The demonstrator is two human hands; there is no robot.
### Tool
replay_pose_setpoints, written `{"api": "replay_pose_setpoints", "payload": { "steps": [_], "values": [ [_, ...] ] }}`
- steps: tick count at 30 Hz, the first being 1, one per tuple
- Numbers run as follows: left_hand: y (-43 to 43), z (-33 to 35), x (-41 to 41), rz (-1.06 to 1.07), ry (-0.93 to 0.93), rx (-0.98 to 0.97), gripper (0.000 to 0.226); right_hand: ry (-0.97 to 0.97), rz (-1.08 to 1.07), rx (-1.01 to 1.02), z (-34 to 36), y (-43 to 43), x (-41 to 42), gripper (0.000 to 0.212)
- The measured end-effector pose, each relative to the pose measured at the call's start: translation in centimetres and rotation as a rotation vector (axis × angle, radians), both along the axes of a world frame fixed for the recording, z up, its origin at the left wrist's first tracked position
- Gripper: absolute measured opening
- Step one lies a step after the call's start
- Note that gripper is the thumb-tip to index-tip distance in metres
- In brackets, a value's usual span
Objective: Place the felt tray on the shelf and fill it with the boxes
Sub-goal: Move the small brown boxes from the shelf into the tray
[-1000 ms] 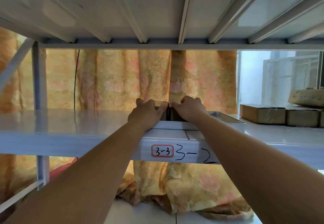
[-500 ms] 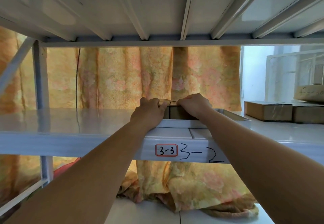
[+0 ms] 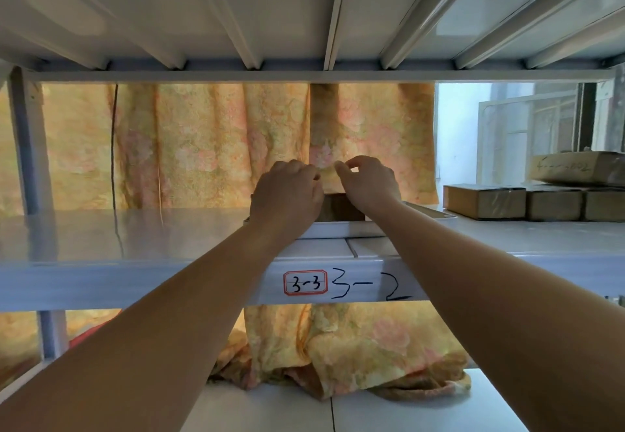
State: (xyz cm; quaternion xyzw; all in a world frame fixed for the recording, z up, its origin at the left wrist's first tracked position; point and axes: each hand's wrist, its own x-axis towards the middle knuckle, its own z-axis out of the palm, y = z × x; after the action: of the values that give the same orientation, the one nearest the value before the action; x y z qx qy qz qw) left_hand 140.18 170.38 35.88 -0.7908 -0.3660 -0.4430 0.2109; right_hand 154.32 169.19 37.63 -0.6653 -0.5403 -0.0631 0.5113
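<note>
A low grey felt tray (image 3: 341, 230) lies on the middle shelf (image 3: 135, 238), just behind the front edge. A brown cardboard box (image 3: 341, 208) stands inside the tray, its lower face dark and in shadow. My left hand (image 3: 287, 195) and my right hand (image 3: 368, 183) meet above it, and the fingertips of both pinch a tan upper edge that seems to belong to this box. The hands hide most of the box and the tray's inside.
More brown boxes (image 3: 483, 200) sit in a row at the shelf's right end, one larger box (image 3: 578, 167) stacked on top. A yellow flowered curtain (image 3: 209, 147) hangs behind. The upper shelf (image 3: 304, 74) is close overhead. The labels read 3-3 and 3-2.
Both hands have risen from the tray's rim level and now pinch higher up, at the top of the box. The camera has tilted slightly upward.
</note>
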Motion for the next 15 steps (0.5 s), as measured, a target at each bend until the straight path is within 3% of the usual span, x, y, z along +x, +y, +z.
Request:
{"api": "replay_pose_setpoints", "payload": {
  "steps": [6, 10, 15],
  "values": [
    [-1.0, 1.0, 3.4, -0.074, 0.144, -0.082, 0.035, -0.155, -0.159, 0.095, 0.8, -2.2, 3.4, 0.036],
    [-1.7, 1.8, 6.9, -0.134, 0.114, -0.170, 0.034, -0.240, -0.288, 0.104, 2.0, -3.9, 7.0, 0.036],
    [-3.9, 2.8, 12.7, -0.161, 0.146, -0.164, 0.035, -0.321, -0.367, -0.017, 2.8, -5.9, 12.9, 0.041]
  ]
}}
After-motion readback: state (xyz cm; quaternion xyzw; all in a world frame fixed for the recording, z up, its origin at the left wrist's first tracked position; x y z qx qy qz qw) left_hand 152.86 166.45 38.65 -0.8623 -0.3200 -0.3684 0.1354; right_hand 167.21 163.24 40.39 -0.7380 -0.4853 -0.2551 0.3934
